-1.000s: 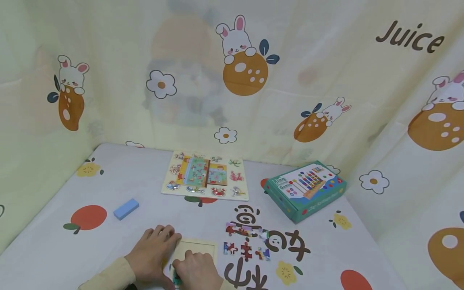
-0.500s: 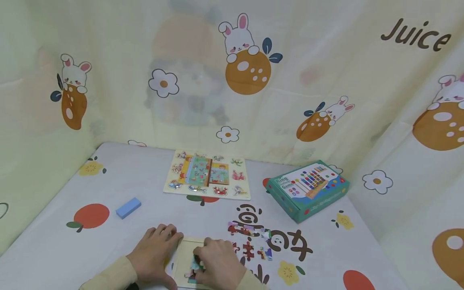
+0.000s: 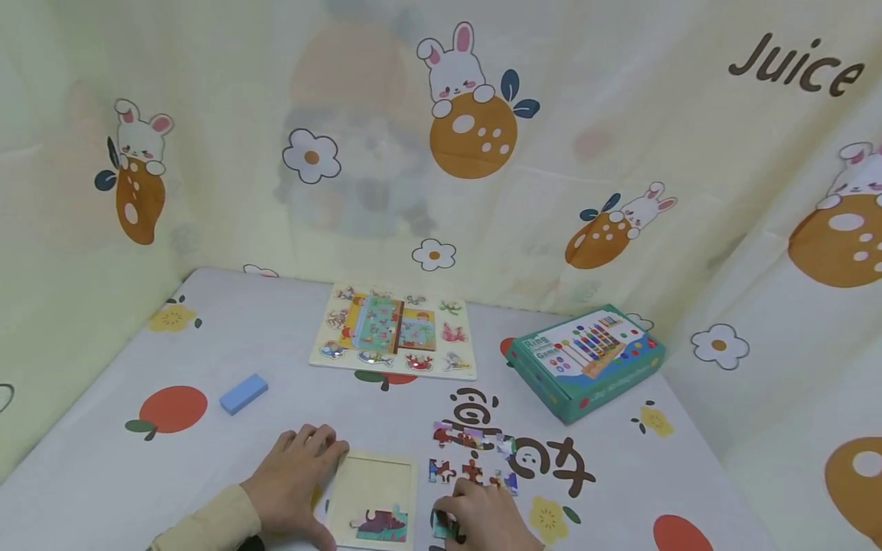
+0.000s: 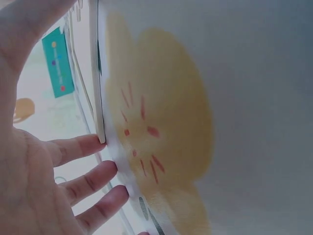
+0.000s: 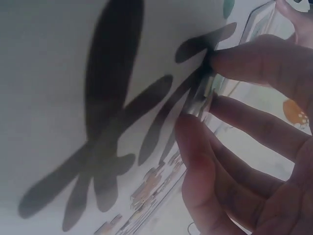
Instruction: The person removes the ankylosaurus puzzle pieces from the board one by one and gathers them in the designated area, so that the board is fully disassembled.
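Observation:
A pale wooden puzzle tray [image 3: 372, 482] lies at the front of the table, with joined teal-and-maroon puzzle pieces [image 3: 382, 525] in its lower right corner. My left hand [image 3: 292, 482] rests along the tray's left side, fingers spread; in the left wrist view a fingertip touches the tray's corner [image 4: 101, 134]. To the right of the tray, my right hand [image 3: 485, 516] pinches a teal puzzle piece [image 3: 441, 525] close over the tablecloth. Its fingers cover most of that piece. Just beyond are loose puzzle pieces in two rows, such as a red one [image 3: 472, 469].
A blue block [image 3: 244, 394] lies to the left. Toward the back sits a picture puzzle board [image 3: 393, 330] with animal shapes. A green game box [image 3: 586, 361] stands at the right rear. Printed curtains [image 3: 372, 252] enclose the table's back and sides.
My right hand has moved from the tray's lower left to its lower right, then off to the right, where it pinches a piece. The joined pieces now show at the lower right. My left hand stays put.

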`<state>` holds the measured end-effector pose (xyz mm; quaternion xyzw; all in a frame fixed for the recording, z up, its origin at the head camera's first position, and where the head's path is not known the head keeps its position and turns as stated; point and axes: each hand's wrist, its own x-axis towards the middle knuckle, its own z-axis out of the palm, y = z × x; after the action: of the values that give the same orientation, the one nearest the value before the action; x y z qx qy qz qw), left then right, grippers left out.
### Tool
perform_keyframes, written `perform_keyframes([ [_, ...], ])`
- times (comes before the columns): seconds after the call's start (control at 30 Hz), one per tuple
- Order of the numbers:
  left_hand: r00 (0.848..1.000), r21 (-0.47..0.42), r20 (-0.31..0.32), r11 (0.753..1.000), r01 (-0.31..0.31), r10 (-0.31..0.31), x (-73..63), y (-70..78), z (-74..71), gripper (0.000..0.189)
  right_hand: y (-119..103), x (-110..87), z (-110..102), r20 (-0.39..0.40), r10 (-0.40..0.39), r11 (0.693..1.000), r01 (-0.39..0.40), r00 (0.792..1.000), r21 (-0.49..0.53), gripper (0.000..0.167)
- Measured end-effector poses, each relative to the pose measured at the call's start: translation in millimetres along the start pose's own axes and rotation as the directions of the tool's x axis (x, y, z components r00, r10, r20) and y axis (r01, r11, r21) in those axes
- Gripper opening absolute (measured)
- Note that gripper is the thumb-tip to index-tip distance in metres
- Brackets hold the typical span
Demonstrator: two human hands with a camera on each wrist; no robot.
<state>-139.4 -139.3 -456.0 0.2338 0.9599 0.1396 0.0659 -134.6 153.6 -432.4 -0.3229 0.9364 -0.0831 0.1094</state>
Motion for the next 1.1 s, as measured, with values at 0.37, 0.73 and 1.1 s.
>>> perform_keyframes([
  [0.37, 1.0, -0.013, 0.01, 1.0, 0.013, -0.013, 1.5, -0.3, 1.5, 0.117, -7, 5.6, -1, -0.014, 0.009, 0.999, -0.01, 1.0, -0.041, 0.028],
  [0.73, 1.0, 0.007, -0.009, 1.0, -0.016, 0.016, 1.4, -0.4, 2.1, 0.115, -9, 8.4, 0, 0.057, 0.032, 0.999, -0.031, 0.998, -0.023, 0.028],
  [1.1, 1.0, 0.02, 0.0, 1.0, -0.003, 0.003, 2.4, -2.4, 4.2, 0.114, -66, 34.2, 10, 0.083, -0.064, 0.985, 0.076, 0.995, -0.154, 0.037],
])
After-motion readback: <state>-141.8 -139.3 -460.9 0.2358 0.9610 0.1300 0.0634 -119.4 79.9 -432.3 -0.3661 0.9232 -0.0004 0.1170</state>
